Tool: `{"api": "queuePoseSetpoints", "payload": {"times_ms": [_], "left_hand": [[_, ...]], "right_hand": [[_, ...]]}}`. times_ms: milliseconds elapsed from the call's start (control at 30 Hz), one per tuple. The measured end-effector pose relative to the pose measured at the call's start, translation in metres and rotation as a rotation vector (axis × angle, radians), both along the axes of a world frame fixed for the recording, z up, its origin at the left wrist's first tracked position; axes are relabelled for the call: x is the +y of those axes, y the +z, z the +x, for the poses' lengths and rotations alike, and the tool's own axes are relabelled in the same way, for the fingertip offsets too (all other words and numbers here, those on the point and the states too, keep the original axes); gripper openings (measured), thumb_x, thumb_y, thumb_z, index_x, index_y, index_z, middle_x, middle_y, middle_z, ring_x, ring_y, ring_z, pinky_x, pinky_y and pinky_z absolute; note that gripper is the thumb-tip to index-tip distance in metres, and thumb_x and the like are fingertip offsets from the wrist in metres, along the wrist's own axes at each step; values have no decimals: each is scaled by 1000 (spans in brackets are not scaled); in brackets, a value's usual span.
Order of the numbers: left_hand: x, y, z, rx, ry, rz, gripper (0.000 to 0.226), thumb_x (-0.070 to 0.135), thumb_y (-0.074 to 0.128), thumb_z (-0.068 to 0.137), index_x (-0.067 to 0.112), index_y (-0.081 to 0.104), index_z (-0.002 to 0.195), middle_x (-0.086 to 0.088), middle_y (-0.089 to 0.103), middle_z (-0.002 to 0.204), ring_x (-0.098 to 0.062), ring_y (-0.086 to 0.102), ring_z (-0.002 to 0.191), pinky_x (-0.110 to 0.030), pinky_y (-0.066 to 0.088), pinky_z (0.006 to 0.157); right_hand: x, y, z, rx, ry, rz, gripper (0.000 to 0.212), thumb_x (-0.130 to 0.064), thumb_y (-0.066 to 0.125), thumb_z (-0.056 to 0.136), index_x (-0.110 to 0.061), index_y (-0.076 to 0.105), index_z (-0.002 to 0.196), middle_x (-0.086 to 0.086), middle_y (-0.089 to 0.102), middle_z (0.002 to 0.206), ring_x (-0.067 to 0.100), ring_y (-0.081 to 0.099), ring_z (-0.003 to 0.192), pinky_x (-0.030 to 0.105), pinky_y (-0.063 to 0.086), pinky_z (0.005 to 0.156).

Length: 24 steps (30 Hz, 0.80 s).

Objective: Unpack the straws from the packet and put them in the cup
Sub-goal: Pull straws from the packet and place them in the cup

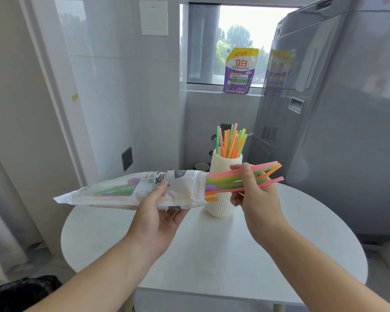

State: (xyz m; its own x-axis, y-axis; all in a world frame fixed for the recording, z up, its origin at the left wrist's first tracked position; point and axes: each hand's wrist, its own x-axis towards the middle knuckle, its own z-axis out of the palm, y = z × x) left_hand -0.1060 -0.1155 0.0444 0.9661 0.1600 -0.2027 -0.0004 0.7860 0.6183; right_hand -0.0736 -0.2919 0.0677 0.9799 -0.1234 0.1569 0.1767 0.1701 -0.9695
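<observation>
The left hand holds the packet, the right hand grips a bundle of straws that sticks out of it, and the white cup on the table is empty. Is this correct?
Only the cup is wrong: in the head view it holds many coloured straws standing in it. The rest stands: the left hand holds the packet, and the right hand grips a bundle partly out of it.

"立白", "150克" on detergent pouch (240,70)

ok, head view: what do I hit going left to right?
black bag → dark wall switch → left grip → ribbed white cup → right grip holding a straw bunch → grey washing machine. Straw packet skipped: it spans several.
</observation>
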Motion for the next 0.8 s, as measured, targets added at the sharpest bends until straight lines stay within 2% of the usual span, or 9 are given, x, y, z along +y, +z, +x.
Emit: {"api": "queuePoseSetpoints", "payload": {"times_ms": [200, 367, 433, 500, 633, 800], "left_hand": [[-1, 0, 2, 7, 2, -6, 19, 22, 68, 96, 15, 70, 114, -7, 81, 95, -21, 79, 80, -37, 65, 75], [-1, -1, 2, 19, 12, -9, 20, 21, 69, 95, 14, 69, 114, -7, 81, 93, -21, 79, 78, -38, 65, 74], [-1, -2, 2, 19, 11, -8, 18, 21, 68, 96, 14, 69, 112, -7, 81, 91, -20, 79, 76, -37, 65, 73], [0, -2, 3, 21, 9, -4, 17, 21, 68, 96, 13, 69, 111, -7, 81, 90, -20, 79, 75, -38, 65, 73], [1, -2, 3, 25, 19, 1, 17, 20, 68, 96, 14, 69, 112, -7, 81, 90, -20, 79, 75, -38, 65, 73], [3, -2, 3, 27, 13, 7, 20, 20, 68, 96, 13, 69, 114, -8, 81, 91, -20, 79, 76, -37, 65, 73]], "right_hand": [[-9, 6, 2, -22, 107, -19, 30, -38, 52, 102, -22, 77, 95, -1, 70, 71, 14, 52, 53, 35, 45, 58], [-11, 6, 0, -47, 143, -95, 31, -37, 49, 103, -20, 75, 104, 2, 79, 95, 16, 59, 62, 31, 48, 55], [-11, 7, -1, -71, 159, -130, 33, -36, 47, 104, -21, 77, 105, 3, 79, 98, 15, 61, 65, 31, 48, 55], [-11, 7, 0, -58, 136, -139, 32, -37, 49, 104, -22, 76, 106, 3, 78, 95, 15, 63, 65, 32, 48, 56], [-10, 5, 2, -22, 56, -97, 28, -36, 52, 103, -20, 75, 96, 1, 74, 77, 16, 59, 56, 33, 49, 54], [-12, 4, 3, -9, 63, -89, 32, -37, 50, 104, -15, 72, 96, 10, 73, 75, 21, 56, 55, 39, 49, 60]]}}
